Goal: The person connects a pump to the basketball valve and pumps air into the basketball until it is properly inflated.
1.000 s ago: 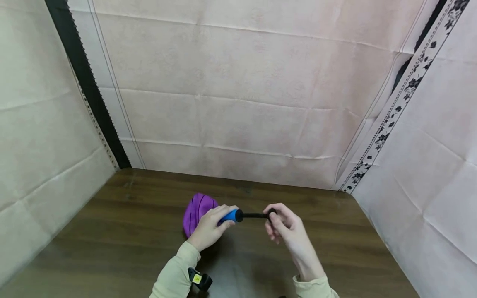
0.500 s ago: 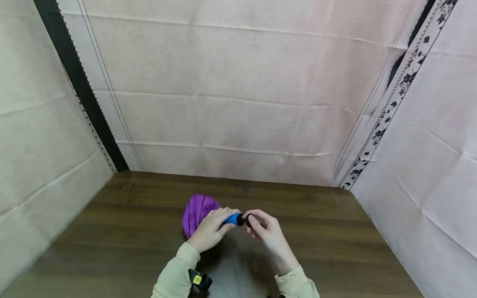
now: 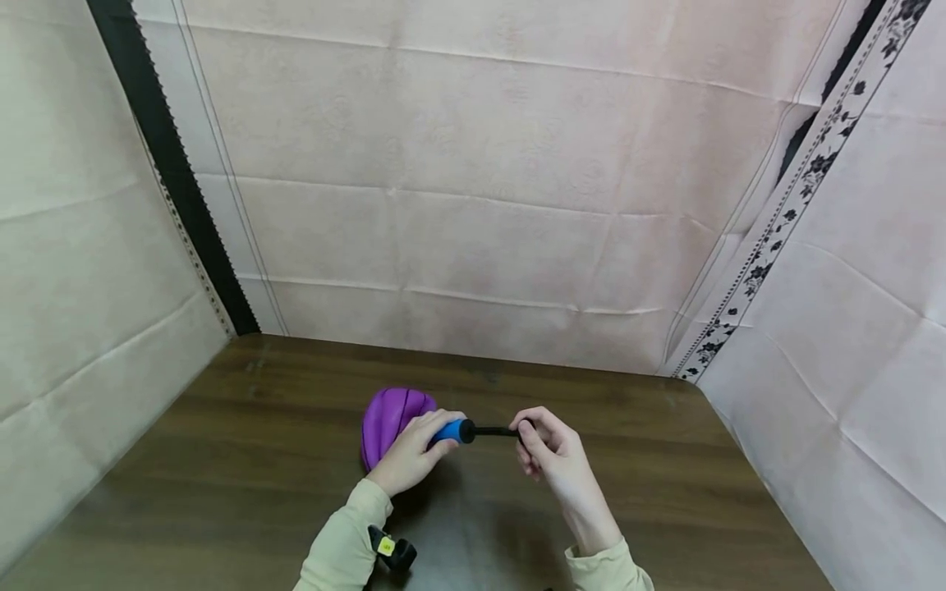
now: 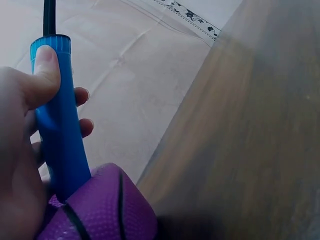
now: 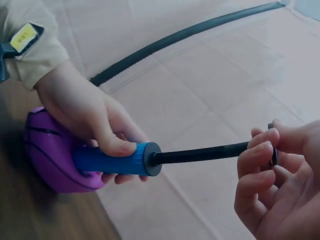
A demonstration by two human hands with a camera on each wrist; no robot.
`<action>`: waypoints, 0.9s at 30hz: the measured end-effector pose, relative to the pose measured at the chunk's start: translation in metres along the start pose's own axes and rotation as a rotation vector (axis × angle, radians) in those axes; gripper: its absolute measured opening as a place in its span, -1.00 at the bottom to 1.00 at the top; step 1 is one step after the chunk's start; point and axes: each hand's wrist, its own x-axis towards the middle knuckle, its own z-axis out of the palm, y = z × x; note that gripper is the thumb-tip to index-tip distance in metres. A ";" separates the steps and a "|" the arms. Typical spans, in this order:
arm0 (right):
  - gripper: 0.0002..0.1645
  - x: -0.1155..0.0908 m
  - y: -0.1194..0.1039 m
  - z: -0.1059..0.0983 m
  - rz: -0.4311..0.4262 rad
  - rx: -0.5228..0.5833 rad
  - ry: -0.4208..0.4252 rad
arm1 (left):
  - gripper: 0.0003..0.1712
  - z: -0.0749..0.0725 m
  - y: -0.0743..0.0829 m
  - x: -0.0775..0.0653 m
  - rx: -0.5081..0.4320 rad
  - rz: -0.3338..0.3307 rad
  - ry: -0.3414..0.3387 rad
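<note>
My left hand (image 3: 410, 454) grips the blue barrel of a hand pump (image 5: 112, 159). A black rod (image 5: 200, 153) sticks out of the barrel's capped end toward the right. At the rod's outer end, my right hand (image 3: 557, 460) pinches the small black handle (image 5: 272, 150) between thumb and fingers. The barrel's other end meets a purple ball (image 3: 392, 423) with black lines, which looks dented and partly deflated. In the left wrist view, the thumb lies along the barrel near its ribbed top, and the ball (image 4: 110, 210) sits below.
A brown wood-grain table (image 3: 244, 460) lies under the hands. Pale creased cloth (image 3: 473, 164) hangs behind it and on both sides, with a black strip (image 3: 177, 164) at left and a floral border (image 3: 769, 246) at right. A black wrist camera (image 3: 395, 552) sits on the left sleeve.
My right hand pushed the handle left until the rod was nearly inside the barrel, then drew it back out to the right. The left hand stayed nearly in place on the barrel.
</note>
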 end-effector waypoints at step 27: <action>-0.66 0.005 0.008 0.007 0.084 -0.025 0.087 | -0.58 -0.003 0.000 -0.004 0.013 0.070 0.037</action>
